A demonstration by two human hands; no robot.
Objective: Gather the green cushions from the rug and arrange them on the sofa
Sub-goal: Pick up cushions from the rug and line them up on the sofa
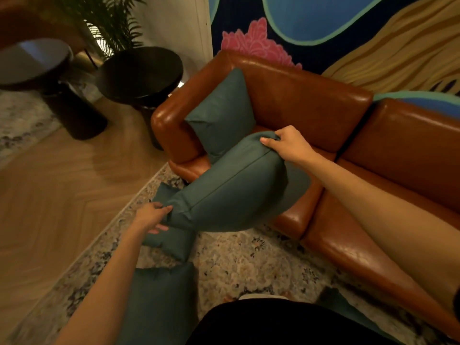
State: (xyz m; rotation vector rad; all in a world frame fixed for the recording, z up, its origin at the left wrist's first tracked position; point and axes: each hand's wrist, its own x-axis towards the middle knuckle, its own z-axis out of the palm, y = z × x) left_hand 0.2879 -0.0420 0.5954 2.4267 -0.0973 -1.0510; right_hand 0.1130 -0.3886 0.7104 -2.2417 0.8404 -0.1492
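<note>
I hold a large green cushion (231,192) in the air over the front edge of the brown leather sofa (311,105). My right hand (286,143) grips its top corner and my left hand (153,216) pinches its lower corner. Another green cushion (221,113) leans upright in the sofa's left corner against the armrest. On the patterned rug (249,265) lie more green cushions: a small one (171,241) just under my left hand, one (159,302) below my left forearm, and part of one (338,305) at the lower right.
Two round dark side tables (139,73) (34,61) stand on the wooden floor left of the sofa, with a potted palm (104,21) behind them. A colourful mural covers the wall behind the sofa. My dark-clothed body fills the bottom edge.
</note>
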